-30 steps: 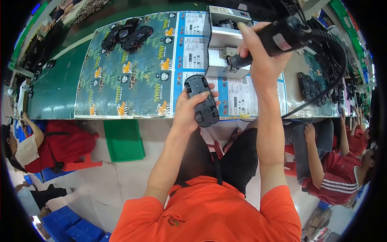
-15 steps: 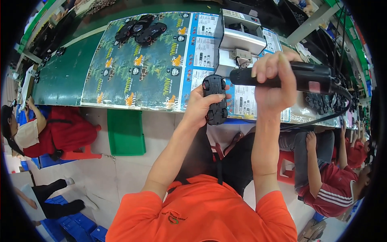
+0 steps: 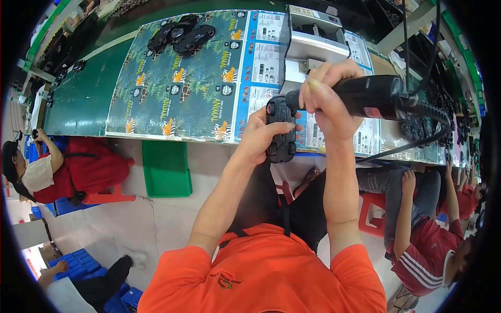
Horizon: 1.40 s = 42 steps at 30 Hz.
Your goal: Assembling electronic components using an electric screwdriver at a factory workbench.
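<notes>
A black toy car (image 3: 282,142) is held over the near edge of the table, its underside and wheels facing me. My left hand (image 3: 259,135) is closed round its left side, with the thumb laid across the chassis. In my right hand (image 3: 332,99) is a black electric screwdriver (image 3: 371,97), gripped from above and lying nearly level. Its front end meets the upper right part of the car; the tip itself is hidden there. A cord runs from the tool's back end.
Several black toy cars (image 3: 182,34) lie at the back of the printed sheet (image 3: 172,94). A grey metal machine (image 3: 319,36) stands behind my right hand. Many black parts (image 3: 425,130) sit at the right. A green tray (image 3: 166,169) is below the table edge. People sit on both sides.
The screwdriver has moved left and its front end now meets the car. My left hand holds the car in almost the same place. A person at the lower left has shifted.
</notes>
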{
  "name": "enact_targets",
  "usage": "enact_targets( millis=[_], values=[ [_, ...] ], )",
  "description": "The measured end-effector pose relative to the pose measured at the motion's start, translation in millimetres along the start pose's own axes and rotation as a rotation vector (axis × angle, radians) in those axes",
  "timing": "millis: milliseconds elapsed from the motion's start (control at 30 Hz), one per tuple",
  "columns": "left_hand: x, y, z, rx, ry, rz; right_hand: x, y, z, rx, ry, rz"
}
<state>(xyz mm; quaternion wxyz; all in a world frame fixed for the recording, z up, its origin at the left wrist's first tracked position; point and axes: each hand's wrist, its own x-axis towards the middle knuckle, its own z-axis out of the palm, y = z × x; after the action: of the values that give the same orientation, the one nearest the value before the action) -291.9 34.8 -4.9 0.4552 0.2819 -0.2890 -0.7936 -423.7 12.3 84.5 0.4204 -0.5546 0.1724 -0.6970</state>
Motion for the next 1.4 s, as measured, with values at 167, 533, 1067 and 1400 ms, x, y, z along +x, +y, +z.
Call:
enact_targets(
  millis=[167, 533, 1067, 1400],
  values=[
    [0.0, 0.6, -0.4, 0.04, 0.006, -0.049, 1.3, -2.1, -6.0, 0.028, -0.084, 0.004],
    [-1.7, -4.4, -0.3, 0.078, 0.018, 0.031, -2.7, -14.8, -4.0, 0.047, -0.031, -0.089],
    [3.1, -6.1, -14.3, -0.326, 0.085, 0.173, 44.7, -11.3, -28.1, -0.35, 0.13, -0.137],
    [8.5, -7.6, -9.4, -0.312, 0.11, 0.18, -1.4, -39.8, -16.7, 0.125, 0.079, 0.158]
  ],
)
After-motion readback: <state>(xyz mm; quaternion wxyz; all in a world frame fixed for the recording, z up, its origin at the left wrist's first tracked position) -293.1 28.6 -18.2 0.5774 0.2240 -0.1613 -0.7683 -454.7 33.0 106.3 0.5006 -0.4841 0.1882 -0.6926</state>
